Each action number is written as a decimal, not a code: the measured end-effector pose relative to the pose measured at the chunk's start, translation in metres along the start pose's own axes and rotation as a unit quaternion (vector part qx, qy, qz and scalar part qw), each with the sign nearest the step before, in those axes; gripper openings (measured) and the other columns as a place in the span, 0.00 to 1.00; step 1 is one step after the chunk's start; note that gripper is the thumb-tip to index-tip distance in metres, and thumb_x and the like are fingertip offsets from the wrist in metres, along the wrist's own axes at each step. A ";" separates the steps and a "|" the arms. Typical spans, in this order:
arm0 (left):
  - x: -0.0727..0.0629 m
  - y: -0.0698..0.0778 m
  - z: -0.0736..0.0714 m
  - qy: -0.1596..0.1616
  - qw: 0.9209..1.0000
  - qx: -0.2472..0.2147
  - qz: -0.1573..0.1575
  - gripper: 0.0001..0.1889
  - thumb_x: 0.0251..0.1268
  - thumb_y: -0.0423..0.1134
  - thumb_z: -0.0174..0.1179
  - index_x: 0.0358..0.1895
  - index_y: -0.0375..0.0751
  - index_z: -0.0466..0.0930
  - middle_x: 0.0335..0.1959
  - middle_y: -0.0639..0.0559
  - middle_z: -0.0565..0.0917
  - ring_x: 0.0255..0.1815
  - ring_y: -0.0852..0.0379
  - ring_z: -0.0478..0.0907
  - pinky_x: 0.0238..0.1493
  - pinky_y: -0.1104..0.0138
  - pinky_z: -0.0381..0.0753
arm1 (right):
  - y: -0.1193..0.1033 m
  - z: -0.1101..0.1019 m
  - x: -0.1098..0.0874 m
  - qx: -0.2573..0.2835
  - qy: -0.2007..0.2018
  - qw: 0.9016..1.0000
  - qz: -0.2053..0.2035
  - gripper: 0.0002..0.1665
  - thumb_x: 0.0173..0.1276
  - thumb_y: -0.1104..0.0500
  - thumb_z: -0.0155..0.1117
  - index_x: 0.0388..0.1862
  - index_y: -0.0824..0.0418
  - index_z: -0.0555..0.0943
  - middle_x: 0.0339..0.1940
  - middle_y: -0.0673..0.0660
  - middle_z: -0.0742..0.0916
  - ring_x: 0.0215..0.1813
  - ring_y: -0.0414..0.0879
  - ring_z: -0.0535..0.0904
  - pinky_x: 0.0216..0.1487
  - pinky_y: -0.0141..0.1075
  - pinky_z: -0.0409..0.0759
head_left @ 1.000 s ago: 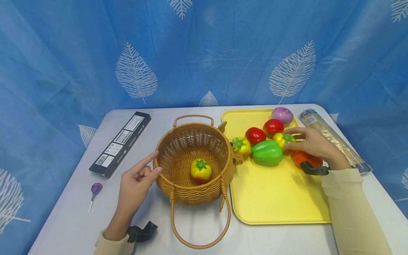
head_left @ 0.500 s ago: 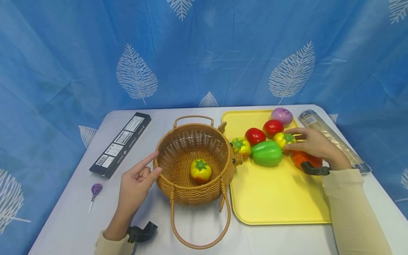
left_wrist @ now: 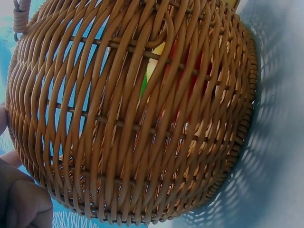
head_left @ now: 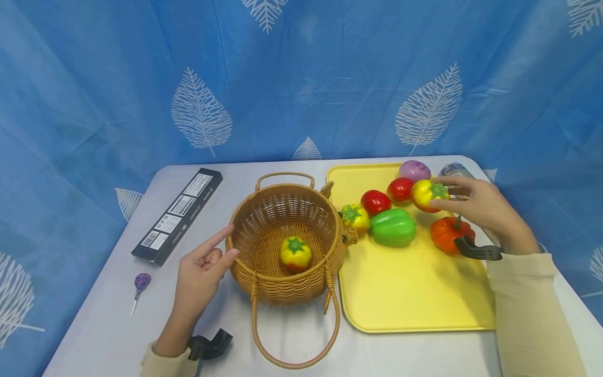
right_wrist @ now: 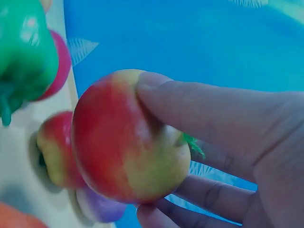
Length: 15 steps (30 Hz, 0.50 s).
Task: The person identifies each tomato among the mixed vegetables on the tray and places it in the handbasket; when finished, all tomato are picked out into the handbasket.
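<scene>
My right hand holds a yellow-and-red toy tomato with a green leafy top, thumb on one side and fingers on the other. In the right wrist view the tomato is raised above the tray. My left hand is at the left rim of a wicker basket, index finger and thumb extended to it, the other fingers curled in. A similar tomato lies inside the basket. The left wrist view shows the basket's woven wall close up, with part of the hand at lower left.
A yellow tray bears a green bell pepper, red toy tomatoes, another yellow one, a purple onion and an orange pumpkin. A black box and a lollipop lie left.
The right hand has lifted the yellow-and-red toy tomato and shifted slightly right and up, uncovering more of the orange pumpkin. The left hand and the basket stay in place.
</scene>
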State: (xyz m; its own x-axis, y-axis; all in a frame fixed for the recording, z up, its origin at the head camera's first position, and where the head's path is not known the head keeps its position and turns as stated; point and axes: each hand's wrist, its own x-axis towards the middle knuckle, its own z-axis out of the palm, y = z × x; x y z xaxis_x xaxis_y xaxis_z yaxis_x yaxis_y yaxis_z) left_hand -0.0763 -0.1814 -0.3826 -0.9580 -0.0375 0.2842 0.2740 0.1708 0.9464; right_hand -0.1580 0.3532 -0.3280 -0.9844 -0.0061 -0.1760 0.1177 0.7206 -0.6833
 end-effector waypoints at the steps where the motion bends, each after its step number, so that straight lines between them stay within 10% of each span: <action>1: 0.000 0.000 0.000 0.000 1.000 0.000 -0.001 0.24 0.66 0.27 0.68 0.65 0.40 0.81 0.13 0.54 0.57 0.14 0.56 0.50 0.14 0.62 0.50 | -0.003 0.000 -0.001 -0.002 0.004 1.000 -0.004 0.54 0.59 0.31 0.73 0.78 0.54 0.68 0.76 0.68 0.66 0.72 0.70 0.65 0.60 0.65 0.73; 15: 0.001 -0.001 0.000 0.002 1.000 0.010 0.001 0.24 0.65 0.28 0.69 0.65 0.40 0.81 0.13 0.54 0.57 0.15 0.58 0.52 0.14 0.63 0.51 | -0.046 0.008 -0.025 -0.052 0.047 0.995 -0.075 0.43 0.61 0.33 0.73 0.72 0.48 0.76 0.69 0.60 0.74 0.65 0.67 0.76 0.55 0.60 0.79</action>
State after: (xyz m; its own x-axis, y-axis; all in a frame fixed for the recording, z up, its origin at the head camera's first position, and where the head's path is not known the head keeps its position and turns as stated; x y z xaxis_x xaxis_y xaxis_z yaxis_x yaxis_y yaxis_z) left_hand -0.0772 -0.1816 -0.3831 -0.9572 -0.0402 0.2867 0.2744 0.1897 0.9427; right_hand -0.1382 0.3148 -0.2975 -0.9983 -0.0579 -0.0064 -0.0415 0.7839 -0.6195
